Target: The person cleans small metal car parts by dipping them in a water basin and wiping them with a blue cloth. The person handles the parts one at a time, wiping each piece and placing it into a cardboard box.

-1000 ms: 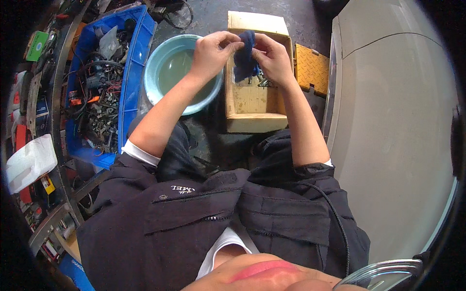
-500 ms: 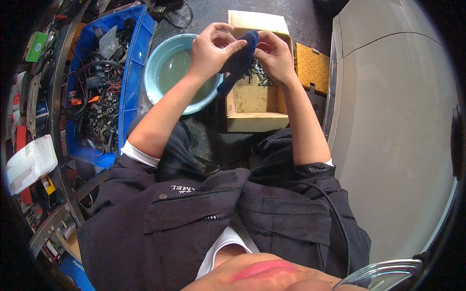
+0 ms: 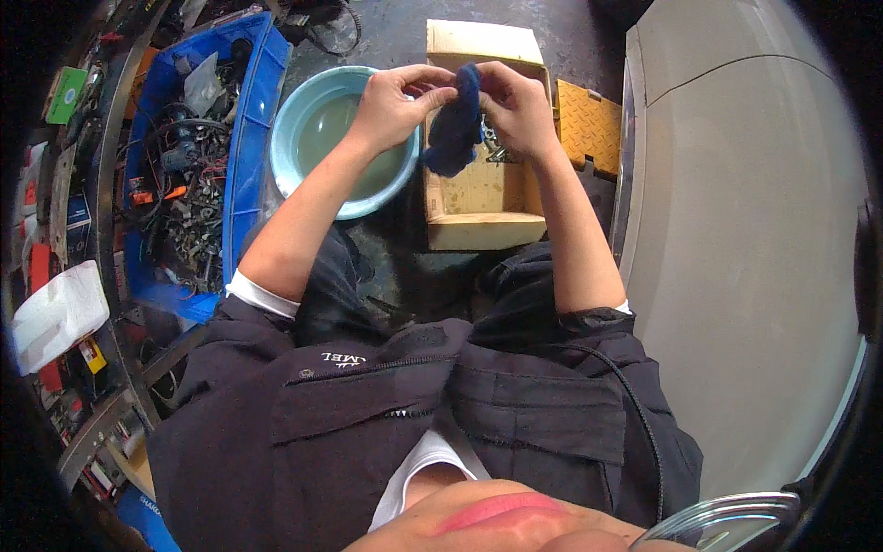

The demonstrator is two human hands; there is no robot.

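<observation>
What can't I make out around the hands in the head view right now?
In the head view:
- Dark blue cloth: its own folds hide its inside.
- Metal parts in the cardboard box: partly hidden by the cloth and the right hand.
- Light blue basin: part of the rim is behind the left hand.
- Parts in the blue crate: many too small to identify.

Limp, bunched dark-blue cloth [image 3: 452,140], downward from the pinching hands [image 3: 384,109] [image 3: 521,112].
</observation>
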